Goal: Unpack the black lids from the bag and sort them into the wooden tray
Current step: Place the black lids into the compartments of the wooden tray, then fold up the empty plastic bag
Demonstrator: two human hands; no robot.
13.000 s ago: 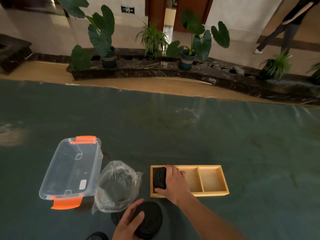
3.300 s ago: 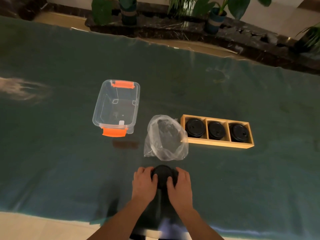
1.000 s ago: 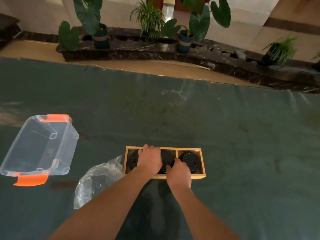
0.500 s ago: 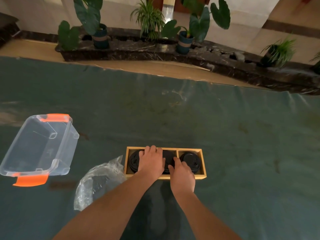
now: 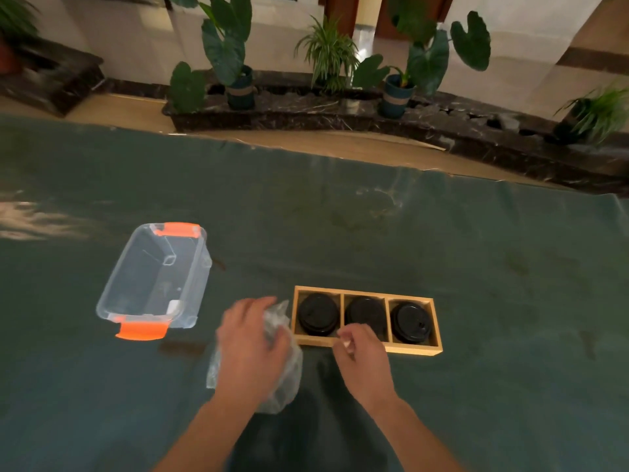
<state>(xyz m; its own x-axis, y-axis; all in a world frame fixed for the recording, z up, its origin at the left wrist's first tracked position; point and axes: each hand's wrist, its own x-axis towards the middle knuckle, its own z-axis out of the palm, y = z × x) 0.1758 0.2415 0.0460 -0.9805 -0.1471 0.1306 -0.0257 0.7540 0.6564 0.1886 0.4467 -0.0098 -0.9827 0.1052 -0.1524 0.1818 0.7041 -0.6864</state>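
The wooden tray lies on the green table cover, and each of its three compartments holds black lids. Just left of it sits the crumpled clear plastic bag. My left hand rests on top of the bag, fingers curled over the plastic. My right hand hovers at the tray's near rim in front of the middle compartment, fingers loosely curled with nothing visible in them. Whether the bag still holds lids is hidden by my hand.
A clear plastic bin with orange latches stands to the left of the bag. Past the table's far edge are a dark stone planter ledge and potted plants.
Both hands have come off the lids in the tray. My left hand has moved left onto the bag and my right hand has drawn back to the tray's near rim.
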